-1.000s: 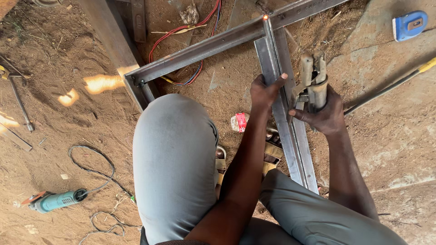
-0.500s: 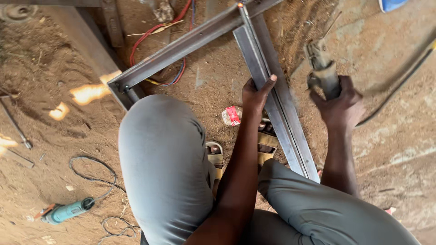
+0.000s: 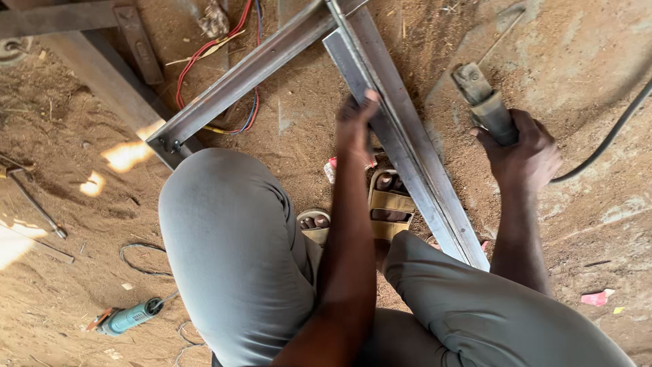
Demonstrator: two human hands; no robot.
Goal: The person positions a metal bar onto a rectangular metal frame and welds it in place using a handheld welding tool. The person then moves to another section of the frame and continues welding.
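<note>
Lying under left grip (image 3: 356, 126), steel frame (image 3: 401, 149); grinder (image 3: 485, 102) in right grip (image 3: 519, 149)

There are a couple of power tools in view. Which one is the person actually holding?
The grey grinder-like tool with the black cable, gripped in the right hand. The small teal tool lies untouched on the dirt at lower left, far from both hands.

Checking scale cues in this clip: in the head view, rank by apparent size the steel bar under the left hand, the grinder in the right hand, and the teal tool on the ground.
1. Steel bar, by far the longest.
2. Grinder, partly hidden by the right hand.
3. Teal tool; looks similar to the grinder, so this order is unsure.
The left hand grips the bar.
</note>
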